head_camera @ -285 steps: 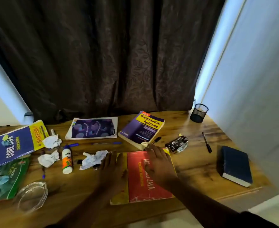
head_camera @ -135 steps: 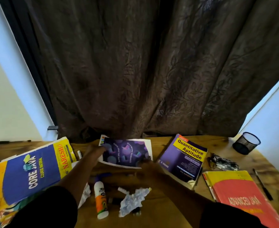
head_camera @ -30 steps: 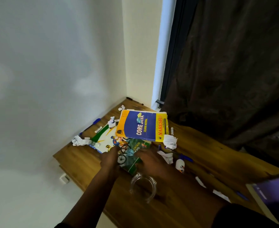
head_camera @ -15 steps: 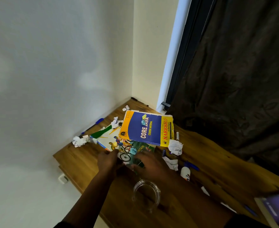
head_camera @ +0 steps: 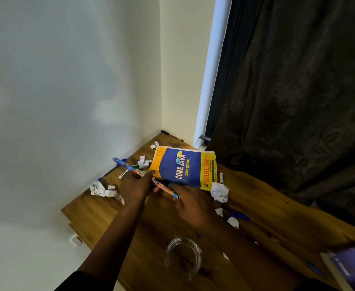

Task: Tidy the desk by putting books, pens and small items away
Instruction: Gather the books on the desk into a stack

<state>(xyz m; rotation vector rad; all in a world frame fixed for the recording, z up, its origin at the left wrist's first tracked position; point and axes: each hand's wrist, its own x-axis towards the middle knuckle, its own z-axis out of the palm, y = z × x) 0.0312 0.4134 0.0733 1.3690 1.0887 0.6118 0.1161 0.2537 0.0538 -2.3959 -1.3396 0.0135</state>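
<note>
A thin green picture book (head_camera: 122, 163) is tilted up off the wooden desk (head_camera: 101, 215) and shows edge-on. My left hand (head_camera: 135, 186) grips it at the middle. My right hand (head_camera: 190, 204) holds its near end. Just behind them the blue and yellow Core Java book (head_camera: 185, 168) lies flat. Crumpled paper balls lie at the left edge (head_camera: 102, 190), beside the Core Java book (head_camera: 219, 192) and further back (head_camera: 142, 161). A white glue bottle (head_camera: 233, 222) with a blue pen (head_camera: 240, 216) lies to the right of my right hand.
A clear glass bowl (head_camera: 182, 257) stands near the front of the desk under my right forearm. A purple book (head_camera: 352, 267) shows at the bottom right corner. A black pen (head_camera: 172, 135) lies in the back corner by the wall. A dark curtain (head_camera: 298, 91) hangs behind.
The thin green book lay flat under the Core Java book's front edge; both hands have now taken hold of it and raised it on edge.
</note>
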